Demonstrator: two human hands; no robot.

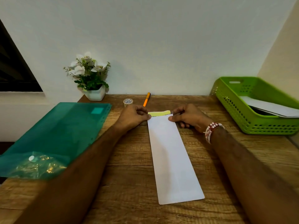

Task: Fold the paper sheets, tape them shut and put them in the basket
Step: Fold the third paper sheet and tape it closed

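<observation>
A long white folded paper sheet (171, 157) lies lengthwise on the wooden table (129, 159). At its far end a strip of yellow tape (159, 113) spans the edge. My left hand (134, 117) pinches the tape's left end at the paper's corner. My right hand (187, 118) pinches the right end and wears a beaded bracelet. A small roll of clear tape (128, 102) stands behind my left hand. The green basket (234, 113) sits at the right with folded white paper (271, 108) inside.
An orange pen (146, 99) lies near the back wall beside the tape roll. A green plastic folder (53, 136) covers the table's left side and overhangs it. A potted white flower (91, 78) stands at the back left corner.
</observation>
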